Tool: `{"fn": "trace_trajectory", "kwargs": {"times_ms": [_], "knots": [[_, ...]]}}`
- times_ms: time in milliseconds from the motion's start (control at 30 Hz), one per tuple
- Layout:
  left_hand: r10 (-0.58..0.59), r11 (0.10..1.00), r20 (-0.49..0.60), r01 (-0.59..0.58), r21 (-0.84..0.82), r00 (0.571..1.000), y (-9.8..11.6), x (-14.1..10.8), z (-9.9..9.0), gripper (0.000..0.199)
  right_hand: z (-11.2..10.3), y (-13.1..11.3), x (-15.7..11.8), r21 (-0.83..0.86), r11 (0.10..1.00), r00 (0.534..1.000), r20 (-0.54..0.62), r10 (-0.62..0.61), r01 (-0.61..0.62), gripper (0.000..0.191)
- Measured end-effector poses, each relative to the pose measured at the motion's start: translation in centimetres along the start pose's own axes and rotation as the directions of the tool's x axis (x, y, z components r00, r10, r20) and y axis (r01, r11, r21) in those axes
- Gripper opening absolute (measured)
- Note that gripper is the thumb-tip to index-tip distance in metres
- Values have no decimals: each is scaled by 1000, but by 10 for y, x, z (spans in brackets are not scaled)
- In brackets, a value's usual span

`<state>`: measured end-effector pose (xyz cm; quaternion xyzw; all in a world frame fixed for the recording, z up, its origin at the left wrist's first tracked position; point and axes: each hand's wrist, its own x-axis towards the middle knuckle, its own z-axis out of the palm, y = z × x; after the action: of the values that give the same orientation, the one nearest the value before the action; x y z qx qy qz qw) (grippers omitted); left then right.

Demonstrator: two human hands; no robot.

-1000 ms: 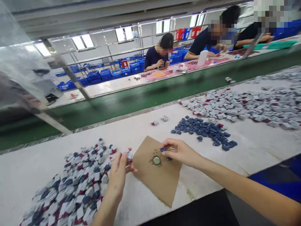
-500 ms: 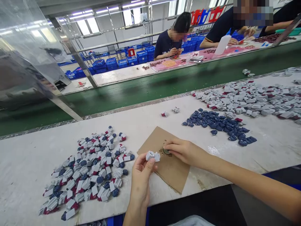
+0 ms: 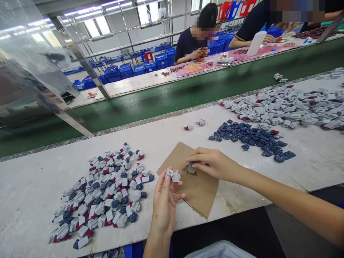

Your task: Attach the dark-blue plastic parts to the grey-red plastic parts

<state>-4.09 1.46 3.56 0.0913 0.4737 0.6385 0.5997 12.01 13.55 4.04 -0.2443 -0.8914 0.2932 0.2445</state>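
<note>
My left hand [image 3: 164, 197] pinches a light grey plastic piece [image 3: 176, 177] above the left edge of a brown cardboard sheet [image 3: 200, 193]. Between the fingertips of my right hand [image 3: 208, 163] is a small dark blue piece [image 3: 191, 163], held just over a round cap [image 3: 191, 169]. The cap lies on the cardboard with brownish spots around it. To the left spreads a pile of grey, red and blue assembled pieces [image 3: 107, 200]. Dark blue pieces [image 3: 249, 138] lie beyond my right hand.
Many grey and red pieces [image 3: 298, 107] cover the table's back right. Two small pieces lie behind the cardboard. A green belt [image 3: 150, 102] runs beyond the table edge. People work across it, near a white bottle [image 3: 256, 43]. A metal post [image 3: 80, 61] rises at left.
My right hand has lifted slightly off the cap, which now shows, with a blue piece in its fingertips. The grey piece in my left hand has turned and shifted slightly left.
</note>
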Motion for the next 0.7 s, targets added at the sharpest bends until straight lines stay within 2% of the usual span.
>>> {"fn": "trace_trajectory", "kwargs": {"times_ms": [133,267,400,533,600,700], "knots": [[-55,996,32,57,-69,998,-3,1,1,30,-11,-14,1,257,960,980,-130,149,-112,19],[-54,997,57,57,-44,997,-4,-2,8,27,-18,-31,1,330,930,965,-145,218,-160,18],[40,999,30,-40,14,999,-3,-6,13,43,-21,-47,-1,329,939,973,-163,162,-101,17],[88,994,24,-90,61,996,-4,-9,14,42,-20,-58,-5,298,955,983,-172,62,-8,20],[89,994,15,-89,66,996,-4,-10,15,42,-18,-61,-7,267,963,979,-202,27,29,21],[15,1000,7,-15,11,1000,-4,-12,16,36,-17,-64,-8,187,979,963,-267,-25,77,25]]}}
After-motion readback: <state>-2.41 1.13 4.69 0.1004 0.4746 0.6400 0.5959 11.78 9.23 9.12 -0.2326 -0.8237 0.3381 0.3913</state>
